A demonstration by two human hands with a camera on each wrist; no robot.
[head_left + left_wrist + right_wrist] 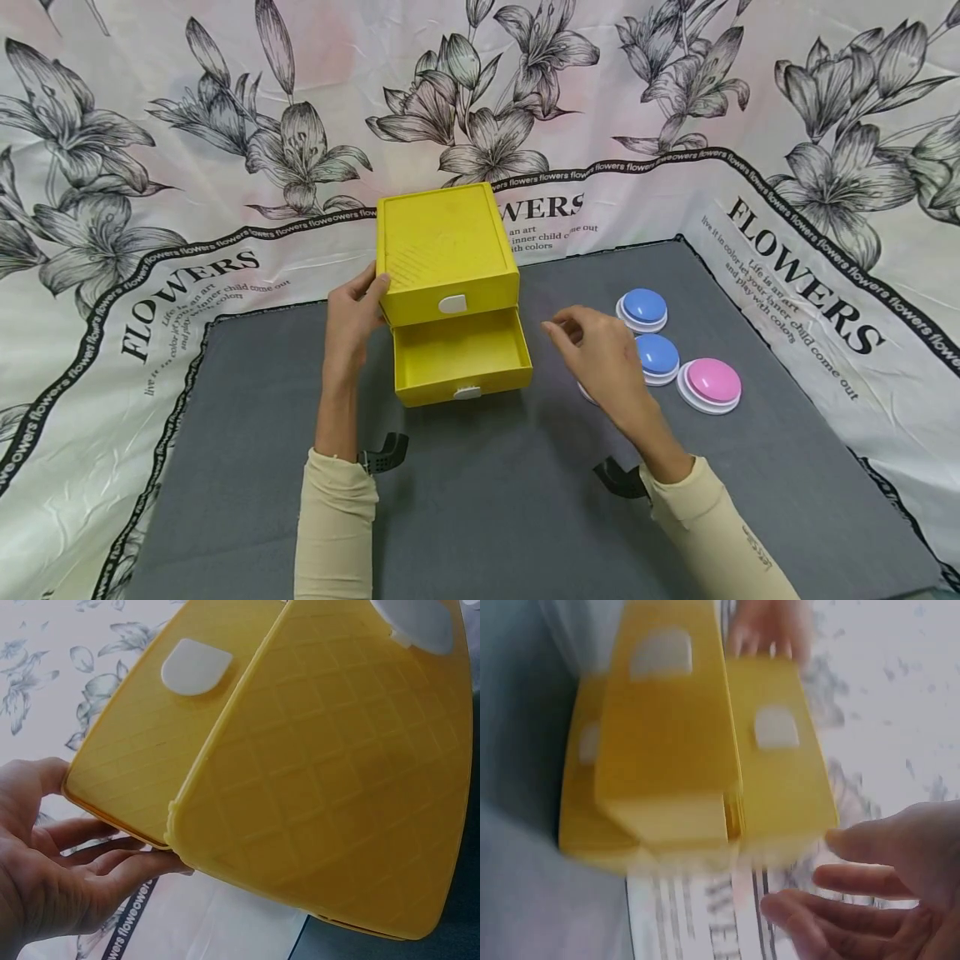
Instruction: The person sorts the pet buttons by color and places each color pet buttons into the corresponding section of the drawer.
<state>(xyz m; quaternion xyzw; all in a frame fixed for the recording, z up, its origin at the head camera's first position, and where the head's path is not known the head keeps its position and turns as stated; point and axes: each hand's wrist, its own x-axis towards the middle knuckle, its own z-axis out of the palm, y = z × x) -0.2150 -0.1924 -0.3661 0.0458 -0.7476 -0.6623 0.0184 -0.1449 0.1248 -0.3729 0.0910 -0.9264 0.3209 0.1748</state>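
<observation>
A small yellow drawer box [442, 237] with white tab handles stands towards the back of the grey table. My left hand [352, 312] holds its left side, thumb at the top front corner and fingers along the side. Below the top drawer, a lower drawer [461, 354] is pulled out towards me; a third drawer front [587, 776] shows beneath it in the blurred right wrist view. Just right of the box, my right hand [600, 354] hovers with loosely bent fingers, apart from the drawer and holding nothing.
Right of the box sit two blue domed buttons [645, 306] on white bases and a pink domed button [712, 381]. Another white base [587, 395] peeks out from behind my right hand. A flower-printed sheet [480, 83] hangs around the table's back and sides.
</observation>
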